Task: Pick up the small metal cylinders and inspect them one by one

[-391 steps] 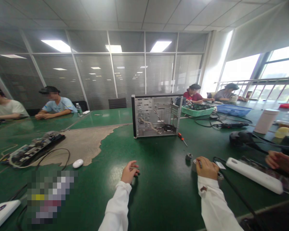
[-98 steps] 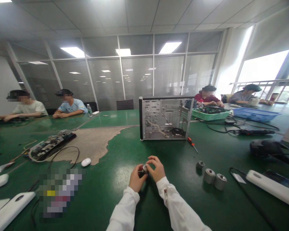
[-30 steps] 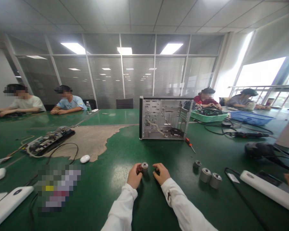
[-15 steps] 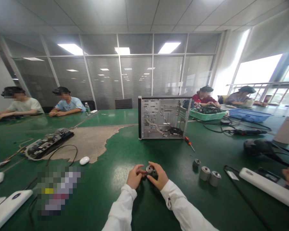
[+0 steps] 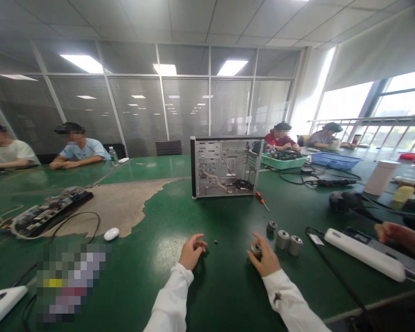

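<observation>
Between the thumb and fingers of my right hand (image 5: 265,259) is a small grey metal cylinder (image 5: 256,250). My left hand (image 5: 192,251) hovers low over the green table with its fingers loosely curled and apart, holding nothing visible. A tiny dark piece (image 5: 216,241) lies on the table between the hands. Just beyond my right hand stand three more metal cylinders, a smaller one (image 5: 271,226) and two larger ones (image 5: 282,240) (image 5: 295,245).
An open computer case (image 5: 224,168) stands ahead, with a red screwdriver (image 5: 262,201) beside it. Left are a white mouse (image 5: 111,234) and a circuit assembly (image 5: 51,210). On the right lie a white power strip (image 5: 364,255), cables and another person's hand (image 5: 403,236).
My right hand has moved right with the cylinder, away from my left hand. The tiny piece now shows on the table between them. The view has turned slightly right.
</observation>
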Demonstrator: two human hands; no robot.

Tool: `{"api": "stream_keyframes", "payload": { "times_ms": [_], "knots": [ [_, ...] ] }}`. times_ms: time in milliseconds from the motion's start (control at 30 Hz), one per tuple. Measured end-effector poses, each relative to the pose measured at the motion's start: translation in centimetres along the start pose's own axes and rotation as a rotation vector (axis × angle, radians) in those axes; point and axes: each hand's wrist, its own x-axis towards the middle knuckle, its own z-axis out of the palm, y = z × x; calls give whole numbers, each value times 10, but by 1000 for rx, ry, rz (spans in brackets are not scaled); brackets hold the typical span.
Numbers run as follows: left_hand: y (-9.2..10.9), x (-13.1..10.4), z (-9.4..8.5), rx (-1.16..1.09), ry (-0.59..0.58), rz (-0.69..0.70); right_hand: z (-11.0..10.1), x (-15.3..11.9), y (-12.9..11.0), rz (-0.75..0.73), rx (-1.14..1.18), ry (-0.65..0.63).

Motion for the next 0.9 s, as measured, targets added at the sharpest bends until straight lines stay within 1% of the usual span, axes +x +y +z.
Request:
{"api": "stream_keyframes", "payload": {
  "times_ms": [133,200,267,300,333,367,400,433,467,533,567,600,633,700,767,833,900],
  "knots": [
    [2,0,0,17,5,-5,-51,-12,42,213,-207,153],
    [3,-1,0,22,8,2,-75,-17,57,268,-318,245],
    [3,-1,0,29,10,9,-93,-20,65,233,-439,380],
    [3,-1,0,32,10,11,-97,-22,66,193,-490,448],
    [3,-1,0,35,12,11,-99,-24,63,143,-523,495],
    [3,-1,0,35,13,10,-96,-25,57,89,-531,505],
    [3,-1,1,33,16,9,-90,-26,49,32,-513,465],
    [3,-1,1,31,20,7,-80,-27,38,-32,-469,368],
    [2,-1,1,28,24,5,-67,-27,25,-96,-415,222],
    [1,-1,1,24,35,3,-34,-23,-3,-205,-314,-137],
    [0,-1,1,25,40,4,-16,-19,-17,-234,-286,-299],
    [0,-1,1,26,46,3,2,-13,-31,-238,-281,-411],
    [-1,-1,0,26,51,1,19,-7,-43,-233,-288,-482],
    [-3,-1,-1,24,61,-4,47,7,-62,-248,-290,-527],
    [-5,-1,-1,19,66,-8,66,19,-71,-279,-262,-525],
    [-5,-1,-2,16,64,-6,74,25,-72,-311,-223,-517],
    [-5,0,-2,20,62,-6,72,25,-67,-337,-184,-503]
  ]
}}
